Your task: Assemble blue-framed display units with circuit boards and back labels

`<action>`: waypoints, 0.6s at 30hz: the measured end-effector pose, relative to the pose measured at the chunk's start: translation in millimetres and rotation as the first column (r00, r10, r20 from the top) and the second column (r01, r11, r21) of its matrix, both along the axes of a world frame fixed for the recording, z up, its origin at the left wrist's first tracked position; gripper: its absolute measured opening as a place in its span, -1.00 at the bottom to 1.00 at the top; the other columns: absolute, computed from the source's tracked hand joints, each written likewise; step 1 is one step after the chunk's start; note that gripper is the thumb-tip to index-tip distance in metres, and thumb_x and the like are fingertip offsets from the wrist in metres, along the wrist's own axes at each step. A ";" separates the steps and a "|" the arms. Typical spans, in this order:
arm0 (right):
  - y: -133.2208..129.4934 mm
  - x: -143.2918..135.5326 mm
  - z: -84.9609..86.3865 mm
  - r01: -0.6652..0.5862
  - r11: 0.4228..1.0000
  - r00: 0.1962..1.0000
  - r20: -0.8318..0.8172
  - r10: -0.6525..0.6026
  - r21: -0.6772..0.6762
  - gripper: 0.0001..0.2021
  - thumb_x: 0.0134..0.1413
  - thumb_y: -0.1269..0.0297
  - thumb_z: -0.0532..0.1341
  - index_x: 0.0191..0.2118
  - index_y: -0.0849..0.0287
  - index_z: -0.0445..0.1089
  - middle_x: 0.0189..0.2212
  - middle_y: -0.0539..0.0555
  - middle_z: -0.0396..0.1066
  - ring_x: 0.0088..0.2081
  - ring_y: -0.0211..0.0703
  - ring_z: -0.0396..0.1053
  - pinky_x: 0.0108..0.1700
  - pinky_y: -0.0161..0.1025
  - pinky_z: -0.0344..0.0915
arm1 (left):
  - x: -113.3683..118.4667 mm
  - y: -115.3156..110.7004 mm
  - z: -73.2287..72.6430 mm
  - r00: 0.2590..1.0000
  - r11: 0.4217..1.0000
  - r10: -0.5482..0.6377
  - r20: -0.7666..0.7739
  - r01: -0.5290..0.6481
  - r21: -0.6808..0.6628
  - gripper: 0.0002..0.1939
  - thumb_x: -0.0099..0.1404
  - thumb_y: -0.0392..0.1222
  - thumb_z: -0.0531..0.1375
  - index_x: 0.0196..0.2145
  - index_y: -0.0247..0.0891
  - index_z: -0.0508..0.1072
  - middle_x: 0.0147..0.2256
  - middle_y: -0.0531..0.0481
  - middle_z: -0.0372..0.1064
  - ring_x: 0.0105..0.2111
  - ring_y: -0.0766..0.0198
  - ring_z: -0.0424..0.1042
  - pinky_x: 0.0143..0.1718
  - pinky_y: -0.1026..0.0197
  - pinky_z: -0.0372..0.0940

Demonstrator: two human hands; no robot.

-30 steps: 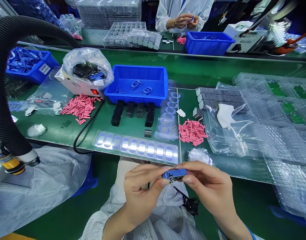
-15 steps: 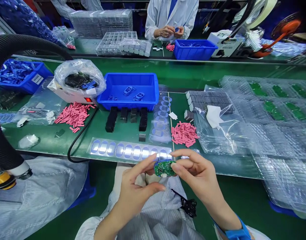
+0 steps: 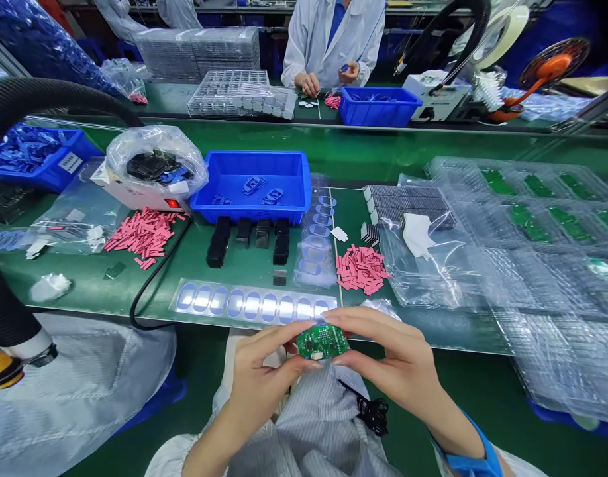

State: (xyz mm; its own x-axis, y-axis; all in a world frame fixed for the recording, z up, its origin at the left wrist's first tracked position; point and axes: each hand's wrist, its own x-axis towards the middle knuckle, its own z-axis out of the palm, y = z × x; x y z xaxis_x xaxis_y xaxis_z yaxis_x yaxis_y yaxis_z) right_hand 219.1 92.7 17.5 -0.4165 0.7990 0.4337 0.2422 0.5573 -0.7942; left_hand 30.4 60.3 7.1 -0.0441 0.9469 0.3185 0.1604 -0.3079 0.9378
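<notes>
A small green circuit board (image 3: 322,342) with a white connector on its lower edge is held up between my two hands, in front of the table's near edge. My left hand (image 3: 269,361) grips its left end between thumb and fingers. On the other end, my right hand (image 3: 383,348) pinches it the same way, fingers along the top and thumb below. What lies behind the board is mostly hidden. Just beyond my hands a clear strip of oval stickers (image 3: 254,303) lies along the table edge.
A blue bin (image 3: 257,215) with a few blue plastic frames stands ahead. Pink strips lie in a right pile (image 3: 362,269) and a left pile (image 3: 142,235). Clear trays with green boards (image 3: 565,222) are stacked at right. A black hose (image 3: 10,278) arches at left. A co-worker (image 3: 334,46) sits opposite.
My left thumb and fingers have closed on the board's left end, where the thumb was apart before. My right thumb has shifted from the board's face to its lower edge.
</notes>
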 end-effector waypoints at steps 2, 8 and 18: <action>2.5 0.4 0.0 -0.028 0.999 0.999 0.022 0.028 0.015 -0.68 0.08 0.33 0.29 -0.01 0.06 0.38 -0.13 0.07 0.49 -0.08 -0.17 0.44 -0.04 -0.28 0.41 | -1.8 1.1 -1.4 0.999 1.000 -0.012 -0.031 0.012 0.027 -0.67 0.06 -0.20 0.36 -0.16 -0.10 0.56 -0.43 0.05 0.59 -0.56 0.32 0.46 -0.50 0.34 0.41; 6.3 1.8 -0.4 -0.074 0.994 0.995 0.074 0.069 0.075 -0.65 0.14 0.33 0.24 0.06 0.07 0.33 -0.11 0.08 0.49 -0.07 -0.18 0.44 -0.04 -0.30 0.41 | -6.0 6.1 -5.9 0.993 0.991 -0.008 -0.118 0.023 0.131 -0.68 0.11 -0.16 0.33 -0.13 -0.10 0.54 -0.45 0.07 0.58 -0.54 0.34 0.50 -0.47 0.41 0.41; 128.3 23.5 -4.9 0.142 0.980 0.913 0.363 -0.185 0.140 -0.67 0.11 0.00 0.20 -0.12 0.11 0.44 -0.14 0.05 0.51 -0.09 -0.16 0.44 -0.01 -0.21 0.38 | -9.0 33.8 -63.5 0.954 0.984 0.179 -0.239 -0.167 0.068 -0.52 0.29 -0.03 0.14 0.15 -0.10 0.26 -0.48 0.12 0.53 -0.62 0.39 0.38 -0.57 0.40 0.32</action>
